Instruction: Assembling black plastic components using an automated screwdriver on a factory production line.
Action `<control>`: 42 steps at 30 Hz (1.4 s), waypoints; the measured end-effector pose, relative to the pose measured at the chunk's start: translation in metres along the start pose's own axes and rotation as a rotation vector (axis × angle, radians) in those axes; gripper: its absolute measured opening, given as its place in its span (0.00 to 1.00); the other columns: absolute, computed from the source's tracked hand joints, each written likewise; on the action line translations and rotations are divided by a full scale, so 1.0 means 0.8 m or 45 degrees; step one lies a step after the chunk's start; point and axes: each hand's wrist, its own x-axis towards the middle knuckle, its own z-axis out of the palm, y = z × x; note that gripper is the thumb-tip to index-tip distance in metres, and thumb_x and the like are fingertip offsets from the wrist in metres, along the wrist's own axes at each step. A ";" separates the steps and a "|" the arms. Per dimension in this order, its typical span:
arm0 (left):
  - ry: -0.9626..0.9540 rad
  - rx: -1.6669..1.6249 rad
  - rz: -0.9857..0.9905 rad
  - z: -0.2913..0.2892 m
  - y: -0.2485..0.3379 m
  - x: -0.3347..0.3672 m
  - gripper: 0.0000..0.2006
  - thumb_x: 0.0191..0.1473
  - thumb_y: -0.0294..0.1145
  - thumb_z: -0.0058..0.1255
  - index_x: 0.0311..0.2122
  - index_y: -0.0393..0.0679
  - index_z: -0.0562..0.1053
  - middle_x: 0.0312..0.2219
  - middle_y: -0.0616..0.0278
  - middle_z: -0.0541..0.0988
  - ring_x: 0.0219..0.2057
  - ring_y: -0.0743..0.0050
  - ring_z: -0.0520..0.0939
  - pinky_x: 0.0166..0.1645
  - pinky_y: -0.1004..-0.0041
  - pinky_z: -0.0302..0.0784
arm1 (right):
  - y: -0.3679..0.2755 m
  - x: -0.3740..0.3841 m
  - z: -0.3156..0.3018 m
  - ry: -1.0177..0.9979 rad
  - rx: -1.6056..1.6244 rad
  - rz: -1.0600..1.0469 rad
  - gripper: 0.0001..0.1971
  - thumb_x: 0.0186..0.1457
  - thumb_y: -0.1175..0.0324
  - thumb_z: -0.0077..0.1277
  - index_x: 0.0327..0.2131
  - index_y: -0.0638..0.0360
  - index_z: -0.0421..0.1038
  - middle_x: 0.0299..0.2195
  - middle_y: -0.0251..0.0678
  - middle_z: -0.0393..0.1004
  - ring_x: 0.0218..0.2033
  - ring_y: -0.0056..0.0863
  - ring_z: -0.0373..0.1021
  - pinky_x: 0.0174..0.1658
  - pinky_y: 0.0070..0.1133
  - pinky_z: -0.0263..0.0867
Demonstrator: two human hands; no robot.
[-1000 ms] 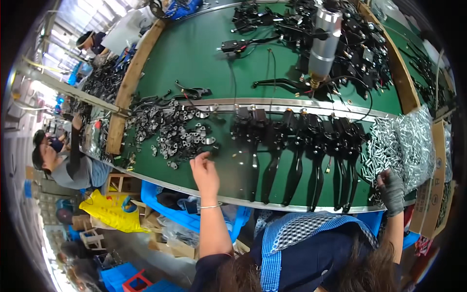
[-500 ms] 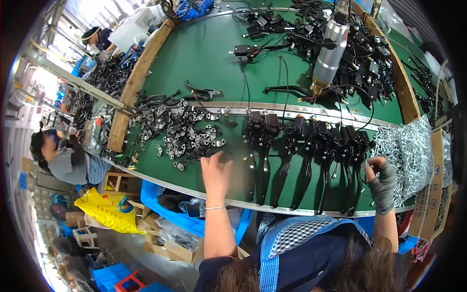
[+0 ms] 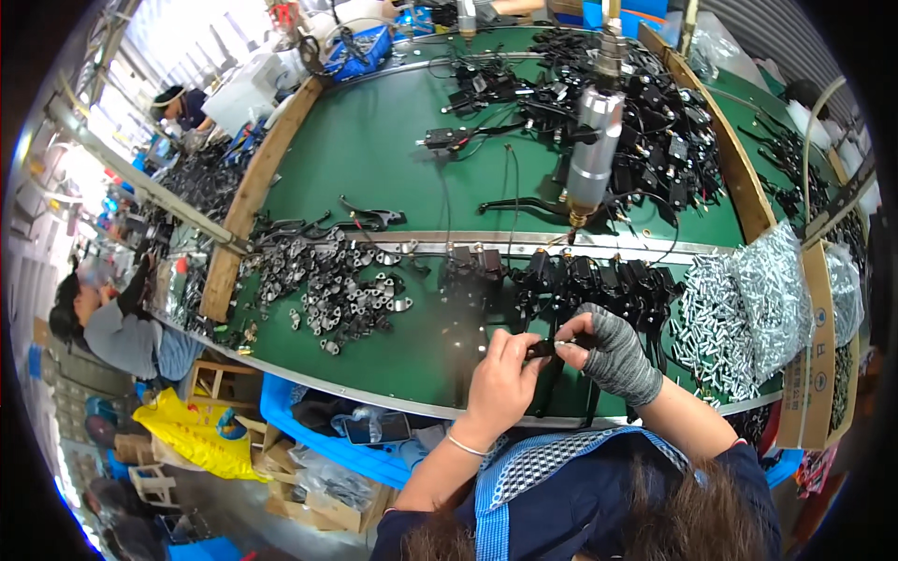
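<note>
My left hand (image 3: 503, 381), with a bracelet at the wrist, pinches a small black clamp (image 3: 541, 348) in front of my body. My right hand (image 3: 617, 355), in a grey fingerless glove, meets it there and pinches a small silvery screw (image 3: 561, 344) against the clamp; fingertips partly cover both pieces. Behind and below my hands, black brake lever assemblies (image 3: 617, 285) lie in a row along a metal strip. Loose clamps (image 3: 346, 290) are heaped to the left. Silvery screws (image 3: 716, 327) form a pile to the right.
A power screwdriver (image 3: 594, 154) hangs over the green table (image 3: 355, 140). More lever assemblies (image 3: 655, 131) crowd the far right, beside a wooden rail (image 3: 720, 140). A plastic bag of screws (image 3: 781, 290) leans by a carton (image 3: 812, 374). Co-workers sit at left.
My left hand has come right from beside the clamp heap, and my right hand left from the screws. They now meet in front of me. The view has shifted slightly.
</note>
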 end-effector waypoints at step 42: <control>0.083 -0.193 -0.336 -0.104 -0.120 0.096 0.10 0.46 0.22 0.56 0.37 0.39 0.74 0.29 0.65 0.69 0.29 0.78 0.72 0.35 0.79 0.68 | -0.010 0.204 0.068 -0.285 -0.983 0.208 0.15 0.51 0.55 0.49 0.37 0.55 0.72 0.34 0.42 0.75 0.37 0.38 0.73 0.40 0.33 0.67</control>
